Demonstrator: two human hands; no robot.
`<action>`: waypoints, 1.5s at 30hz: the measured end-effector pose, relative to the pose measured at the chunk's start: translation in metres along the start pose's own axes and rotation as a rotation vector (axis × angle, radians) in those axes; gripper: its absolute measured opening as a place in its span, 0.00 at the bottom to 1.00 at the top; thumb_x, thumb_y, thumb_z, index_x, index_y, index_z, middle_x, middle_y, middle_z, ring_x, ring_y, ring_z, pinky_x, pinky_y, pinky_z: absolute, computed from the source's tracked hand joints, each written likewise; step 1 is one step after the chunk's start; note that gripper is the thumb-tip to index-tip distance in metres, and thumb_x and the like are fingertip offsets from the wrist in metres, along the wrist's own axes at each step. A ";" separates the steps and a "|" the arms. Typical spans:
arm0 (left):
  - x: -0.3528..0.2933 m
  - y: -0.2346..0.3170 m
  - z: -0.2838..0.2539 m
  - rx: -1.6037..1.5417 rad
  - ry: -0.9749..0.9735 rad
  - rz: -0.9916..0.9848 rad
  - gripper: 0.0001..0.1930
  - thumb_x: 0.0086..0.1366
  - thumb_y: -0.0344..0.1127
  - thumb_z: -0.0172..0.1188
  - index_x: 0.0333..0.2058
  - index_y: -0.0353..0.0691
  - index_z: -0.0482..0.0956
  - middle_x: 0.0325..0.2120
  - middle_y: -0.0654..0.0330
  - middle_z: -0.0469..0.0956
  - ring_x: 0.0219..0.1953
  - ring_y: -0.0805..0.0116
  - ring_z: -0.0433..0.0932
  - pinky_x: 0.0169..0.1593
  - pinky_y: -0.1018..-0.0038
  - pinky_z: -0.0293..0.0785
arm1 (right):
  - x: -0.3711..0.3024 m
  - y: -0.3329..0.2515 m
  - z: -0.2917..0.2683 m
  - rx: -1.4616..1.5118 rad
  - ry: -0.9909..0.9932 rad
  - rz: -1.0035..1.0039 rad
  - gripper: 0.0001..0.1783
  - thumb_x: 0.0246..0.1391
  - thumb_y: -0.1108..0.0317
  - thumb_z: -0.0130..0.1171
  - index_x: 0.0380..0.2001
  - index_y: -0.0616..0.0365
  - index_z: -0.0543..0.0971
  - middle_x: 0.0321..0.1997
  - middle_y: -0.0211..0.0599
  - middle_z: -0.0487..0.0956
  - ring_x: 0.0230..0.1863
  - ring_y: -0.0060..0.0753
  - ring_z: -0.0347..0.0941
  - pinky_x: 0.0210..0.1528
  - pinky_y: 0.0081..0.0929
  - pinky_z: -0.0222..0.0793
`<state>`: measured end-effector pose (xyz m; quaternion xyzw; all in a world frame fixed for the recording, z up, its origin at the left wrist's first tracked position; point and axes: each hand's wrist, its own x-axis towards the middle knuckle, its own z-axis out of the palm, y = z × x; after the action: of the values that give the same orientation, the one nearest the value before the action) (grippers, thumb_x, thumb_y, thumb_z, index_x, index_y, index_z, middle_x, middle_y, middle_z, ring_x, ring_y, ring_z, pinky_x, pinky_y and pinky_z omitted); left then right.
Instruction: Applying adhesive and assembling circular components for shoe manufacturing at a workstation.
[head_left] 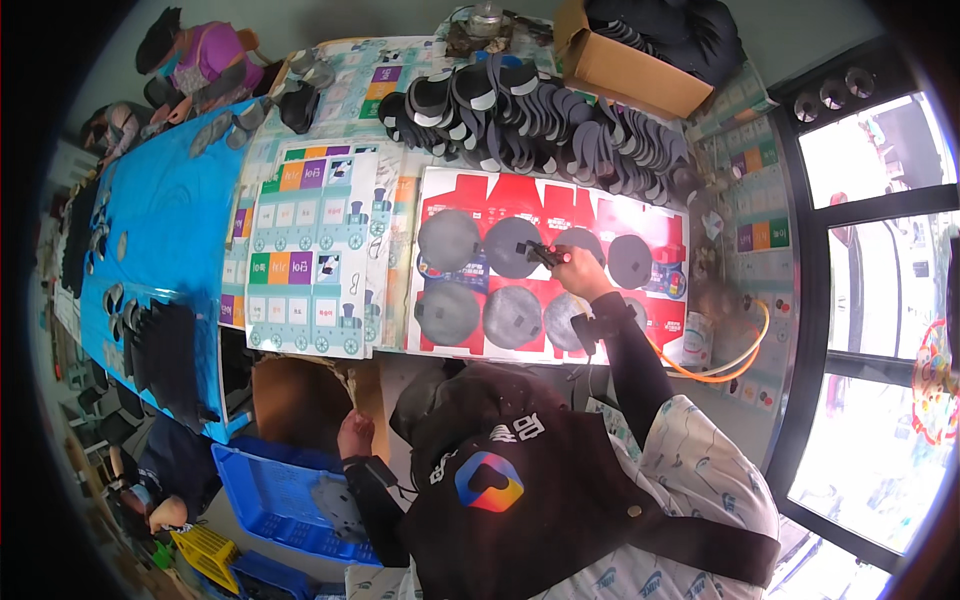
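My right hand (580, 272) is closed around a small black object (545, 254), its tip over a grey round disc (510, 246) in the far row. Several such discs lie in two rows on a red and white printed sheet (575, 190); small dark square patches show on some, such as the near-left disc (446, 314). My forearm covers part of the near row. Below the table's front edge, my left hand (356, 436) is closed, with a thin pale strand (345, 382) rising above it. What its fingers hold is too small to make out.
Curved black and grey pieces (540, 120) lie overlapped behind the sheet, near a cardboard box (640, 75) of dark pieces. An orange tube (715, 377) loops at right. A blue crate (285, 500) stands low left. Other people sit by the blue-covered table (170, 210).
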<state>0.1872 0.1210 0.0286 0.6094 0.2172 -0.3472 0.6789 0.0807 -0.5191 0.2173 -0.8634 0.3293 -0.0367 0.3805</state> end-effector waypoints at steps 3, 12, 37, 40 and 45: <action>0.002 -0.004 -0.007 -0.017 0.020 -0.027 0.19 0.71 0.22 0.50 0.60 0.29 0.68 0.43 0.56 0.79 0.43 0.67 0.79 0.46 0.71 0.78 | 0.007 -0.002 -0.001 0.020 0.038 0.044 0.16 0.52 0.69 0.54 0.42 0.60 0.82 0.34 0.64 0.79 0.41 0.68 0.76 0.44 0.52 0.72; -0.023 -0.007 -0.002 -0.234 -0.141 -0.063 0.05 0.71 0.39 0.59 0.38 0.46 0.76 0.29 0.66 0.76 0.35 0.66 0.79 0.39 0.69 0.75 | 0.016 -0.011 -0.009 -0.054 -0.119 -0.079 0.16 0.53 0.66 0.54 0.42 0.61 0.83 0.35 0.62 0.81 0.41 0.66 0.78 0.47 0.53 0.73; -0.021 -0.043 0.007 -0.197 -0.008 -0.073 0.10 0.70 0.41 0.60 0.42 0.42 0.77 0.36 0.61 0.80 0.40 0.61 0.81 0.42 0.69 0.77 | -0.012 0.051 0.003 0.229 -0.052 0.158 0.16 0.53 0.64 0.64 0.44 0.61 0.82 0.31 0.49 0.84 0.37 0.55 0.82 0.41 0.40 0.75; -0.027 -0.024 0.034 -0.266 0.158 -0.174 0.10 0.70 0.41 0.59 0.42 0.42 0.76 0.35 0.61 0.79 0.41 0.61 0.81 0.41 0.69 0.77 | -0.012 0.026 -0.012 0.334 0.072 0.300 0.16 0.53 0.66 0.64 0.43 0.63 0.81 0.30 0.47 0.83 0.34 0.46 0.83 0.39 0.37 0.75; -0.030 -0.021 0.041 -0.269 0.183 -0.161 0.05 0.69 0.34 0.60 0.38 0.40 0.77 0.32 0.62 0.76 0.41 0.62 0.79 0.43 0.69 0.76 | -0.005 0.007 -0.014 0.300 -0.146 0.202 0.16 0.52 0.67 0.62 0.42 0.65 0.81 0.28 0.48 0.83 0.33 0.47 0.82 0.37 0.38 0.74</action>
<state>0.1468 0.0871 0.0428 0.5231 0.3707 -0.3112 0.7015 0.0685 -0.5291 0.2233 -0.7600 0.3765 0.0159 0.5295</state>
